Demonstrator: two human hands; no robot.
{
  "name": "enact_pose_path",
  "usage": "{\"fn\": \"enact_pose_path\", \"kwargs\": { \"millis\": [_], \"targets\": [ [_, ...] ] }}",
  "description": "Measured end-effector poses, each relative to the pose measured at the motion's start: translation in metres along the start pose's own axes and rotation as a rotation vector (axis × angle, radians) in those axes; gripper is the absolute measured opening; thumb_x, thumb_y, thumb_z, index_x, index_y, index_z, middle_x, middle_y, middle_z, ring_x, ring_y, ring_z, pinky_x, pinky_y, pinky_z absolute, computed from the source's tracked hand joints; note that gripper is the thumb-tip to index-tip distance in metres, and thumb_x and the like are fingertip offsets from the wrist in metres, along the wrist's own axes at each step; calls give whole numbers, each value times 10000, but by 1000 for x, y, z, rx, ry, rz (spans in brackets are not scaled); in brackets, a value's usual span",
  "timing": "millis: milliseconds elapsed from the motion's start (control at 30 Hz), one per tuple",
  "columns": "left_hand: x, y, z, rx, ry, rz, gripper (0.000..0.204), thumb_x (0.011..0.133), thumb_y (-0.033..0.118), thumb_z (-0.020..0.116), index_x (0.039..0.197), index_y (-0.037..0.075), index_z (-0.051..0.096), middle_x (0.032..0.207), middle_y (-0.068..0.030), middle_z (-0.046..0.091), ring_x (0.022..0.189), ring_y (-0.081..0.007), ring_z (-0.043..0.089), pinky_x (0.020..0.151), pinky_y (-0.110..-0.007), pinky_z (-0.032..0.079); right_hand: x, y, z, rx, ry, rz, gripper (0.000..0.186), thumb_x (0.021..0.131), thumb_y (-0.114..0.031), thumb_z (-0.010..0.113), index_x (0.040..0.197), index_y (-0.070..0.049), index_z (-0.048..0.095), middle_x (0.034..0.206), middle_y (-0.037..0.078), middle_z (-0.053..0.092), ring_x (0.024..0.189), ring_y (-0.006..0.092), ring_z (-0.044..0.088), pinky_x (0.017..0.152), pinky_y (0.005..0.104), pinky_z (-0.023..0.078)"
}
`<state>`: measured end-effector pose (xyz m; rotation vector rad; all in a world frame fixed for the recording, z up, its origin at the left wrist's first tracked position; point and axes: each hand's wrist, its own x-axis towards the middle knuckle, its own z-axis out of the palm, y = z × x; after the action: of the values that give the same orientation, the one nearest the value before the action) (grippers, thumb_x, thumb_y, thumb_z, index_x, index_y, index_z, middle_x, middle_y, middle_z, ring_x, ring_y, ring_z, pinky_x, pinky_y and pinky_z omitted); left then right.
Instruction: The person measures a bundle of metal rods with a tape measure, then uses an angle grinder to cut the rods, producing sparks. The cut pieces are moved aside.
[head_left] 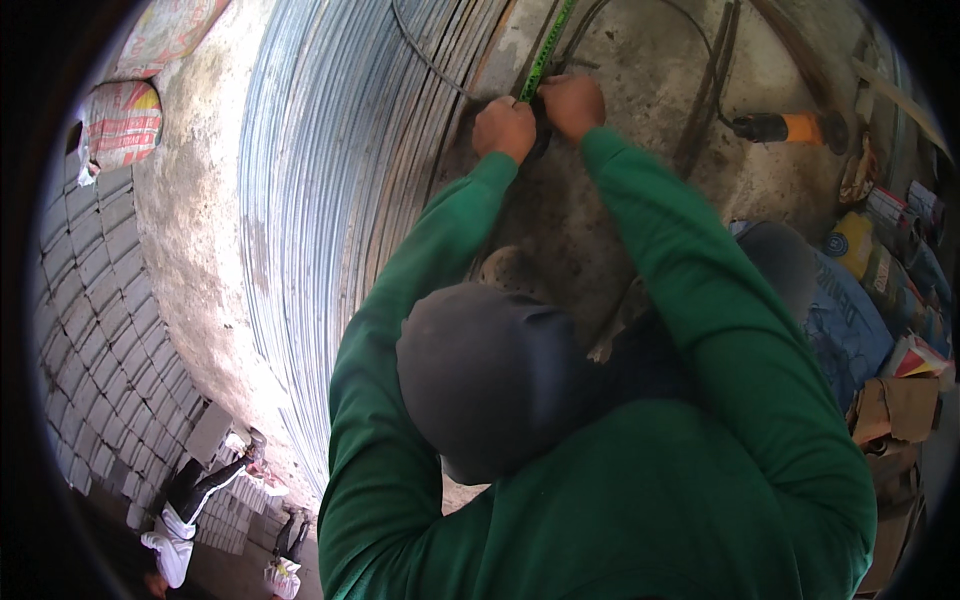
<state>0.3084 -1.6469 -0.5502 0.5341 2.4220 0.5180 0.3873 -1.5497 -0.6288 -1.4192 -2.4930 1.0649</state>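
A bright green tape measure blade (548, 52) runs away from me along the concrete floor, its near end between my hands. My left hand (504, 128) is closed on it, fingers pinched at the blade's left edge. From the other side my right hand (573, 105) is also closed, its fingertips against the blade. Something dark sits just below and between the hands; its shape is mostly hidden. To the left of my left hand lies a thick bundle of long thin metal rods (330, 160), grey-blue and partly rusty.
An orange and black power tool (785, 128) lies at right, with a dark cable (715, 75) near it. Sacks (860, 270) and cardboard (895, 410) crowd the right edge. Stacked grey blocks (110, 300) and a sack (122, 122) are at far left. Another person (180, 535) is at lower left.
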Motion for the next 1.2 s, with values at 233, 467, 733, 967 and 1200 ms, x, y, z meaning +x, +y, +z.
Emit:
{"fn": "enact_pose_path", "kwargs": {
  "millis": [233,467,733,967,1200],
  "targets": [
    [4,-3,1,-11,-23,15,322,841,302,508,975,81,699,1005,-222,666,956,-434,619,848,-513,490,26,19,9,-182,-34,-253,254,810,-244,675,832,0,740,876,226,680,796,393,648,711,482,542],
    [1,-15,-4,-2,-6,20,335,841,293,494,983,68,698,1017,-209,668,966,-427,619,855,-509,491,-1,-34,-8,22,-4,154,279,812,-185,650,636,30,658,678,230,630,563,348,587,557,510,478],
    [6,-14,2,1,-5,71,334,877,312,509,884,27,683,896,-222,658,806,-422,610,735,-519,487,-3,-18,18,517,47,365,313,800,-130,647,542,18,551,624,212,592,553,287,576,547,479,435],
    [2,-2,-13,-15,38,95,325,868,308,518,882,32,688,902,-224,657,827,-434,605,737,-531,476,2,-4,23,205,126,37,303,792,-139,647,557,36,572,647,231,603,593,338,597,586,480,458],
    [13,-21,-23,-26,2,114,319,853,298,528,842,12,670,858,-222,650,780,-434,582,716,-523,452,2,-40,-4,255,25,388,317,797,-172,646,578,54,606,687,260,622,629,385,613,618,517,467]
  ]
}}
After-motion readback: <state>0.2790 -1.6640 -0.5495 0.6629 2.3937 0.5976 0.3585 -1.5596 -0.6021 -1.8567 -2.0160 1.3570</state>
